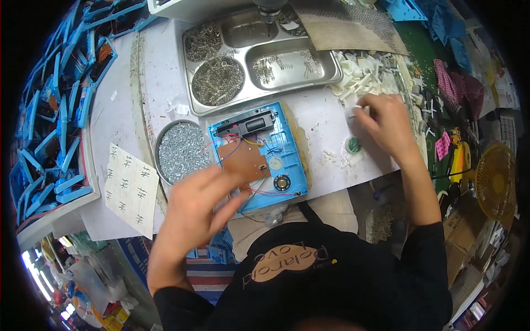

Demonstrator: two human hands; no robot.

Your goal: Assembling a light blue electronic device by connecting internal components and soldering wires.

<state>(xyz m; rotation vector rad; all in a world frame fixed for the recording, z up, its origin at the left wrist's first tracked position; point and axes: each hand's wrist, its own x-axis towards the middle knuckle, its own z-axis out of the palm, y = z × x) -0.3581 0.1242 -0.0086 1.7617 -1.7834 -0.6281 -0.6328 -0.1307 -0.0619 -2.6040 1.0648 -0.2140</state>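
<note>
Partly under the parted left fingers [214,189] lies the blue casing [284,147], right fingers [379,103] curled well apart, hold unclear.

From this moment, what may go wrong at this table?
The left hand is close to thin wires in the open blue casing, so it might snag one. The round bowl of small metal pieces stands near that hand; a knock could spill it.

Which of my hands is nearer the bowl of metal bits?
Left. Your left hand is close by the bowl, on its near side; your right hand is beyond the blue casing, by the white parts.
</note>
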